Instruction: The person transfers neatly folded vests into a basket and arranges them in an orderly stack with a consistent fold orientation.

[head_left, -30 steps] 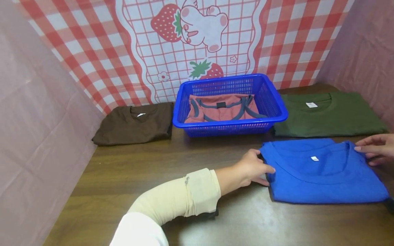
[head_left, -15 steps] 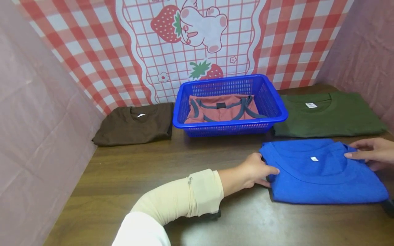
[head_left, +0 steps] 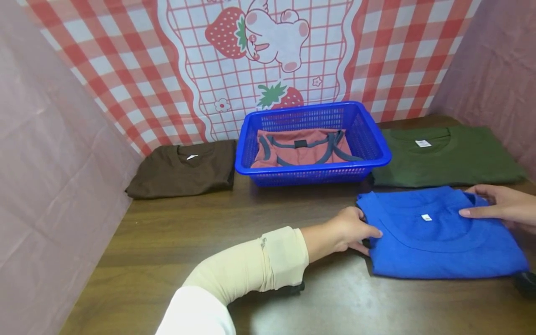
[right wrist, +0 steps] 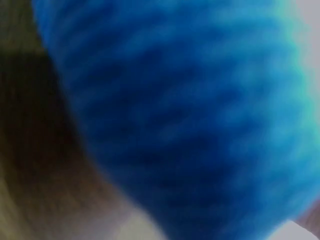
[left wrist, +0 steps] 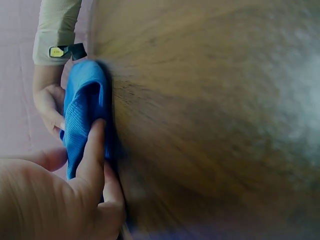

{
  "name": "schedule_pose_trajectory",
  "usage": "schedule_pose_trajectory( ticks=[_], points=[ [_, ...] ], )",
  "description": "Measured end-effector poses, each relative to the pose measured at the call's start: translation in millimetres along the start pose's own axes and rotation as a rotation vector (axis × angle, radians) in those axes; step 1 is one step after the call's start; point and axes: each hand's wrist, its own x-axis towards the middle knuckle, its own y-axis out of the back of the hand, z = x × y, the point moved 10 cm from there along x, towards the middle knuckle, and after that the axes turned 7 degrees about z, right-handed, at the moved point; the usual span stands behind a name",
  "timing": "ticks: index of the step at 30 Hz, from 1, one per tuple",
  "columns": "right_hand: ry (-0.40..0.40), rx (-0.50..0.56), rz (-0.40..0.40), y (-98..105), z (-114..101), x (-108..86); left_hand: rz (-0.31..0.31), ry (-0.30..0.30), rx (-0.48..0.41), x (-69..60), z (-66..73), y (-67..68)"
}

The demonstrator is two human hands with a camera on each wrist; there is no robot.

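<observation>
A folded blue T-shirt [head_left: 435, 251] lies on the table at the right of the head view, its neckline and white label facing up. My left hand [head_left: 349, 230] pinches its left edge, thumb on top and the other fingers at the side. The left wrist view shows that hand [left wrist: 75, 195] with the blue fabric [left wrist: 82, 107] between thumb and fingers. At the shirt's far right corner, my right hand [head_left: 502, 204] grips the cloth, thumb above and fingers behind, partly hidden. Blurred blue fabric [right wrist: 185, 110] fills most of the right wrist view.
Behind the shirt stands a blue plastic basket [head_left: 314, 170] holding a folded pink garment [head_left: 289, 153] with grey trim. A folded dark green T-shirt [head_left: 460, 160] lies right of it, a folded dark brown one [head_left: 184, 172] left. Checked cloth [head_left: 138, 60] hangs behind the table [head_left: 176, 242].
My right hand has moved left and further onto the blue T-shirt's far right corner, drawing the cloth there slightly inward. My left hand has shifted slightly right along with the shirt's left edge.
</observation>
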Motion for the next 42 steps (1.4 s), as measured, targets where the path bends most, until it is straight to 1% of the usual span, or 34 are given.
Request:
schedule_pose_trajectory(
  ticks=[4,7,10,14,19,24,28,36,42],
  points=[
    [0.09,-0.065,0.055,1,-10,-1.0,0.0,-0.011,0.031,-0.5,1.9,-1.5],
    [0.141,-0.049,0.059,-1,-12,-2.3,-0.011,-0.015,0.032,-0.1,1.9,-3.6],
    [0.163,-0.008,0.047,-3,-10,-2.6,-0.007,-0.013,0.03,0.4,1.2,-4.2],
    [0.183,-0.01,0.067,-2,-11,-2.1,0.009,-0.012,0.036,0.2,0.5,-3.7],
    [0.181,-0.01,0.098,0,-13,-3.6,0.032,-0.022,0.033,0.0,1.2,-2.8],
    [0.167,-0.037,0.138,3,-17,-5.9,0.027,-0.036,0.029,-0.1,5.5,-0.8],
    [0.152,-0.032,0.139,3,-21,-8.7,0.021,-0.061,0.017,-2.1,11.5,1.7],
    [0.114,-0.039,0.125,0,-28,-11.4,0.015,-0.099,0.027,-4.8,21.0,14.4],
    [0.115,-0.003,0.132,-2,-33,-12.3,0.0,-0.123,0.042,-5.4,29.5,23.7]
  ],
)
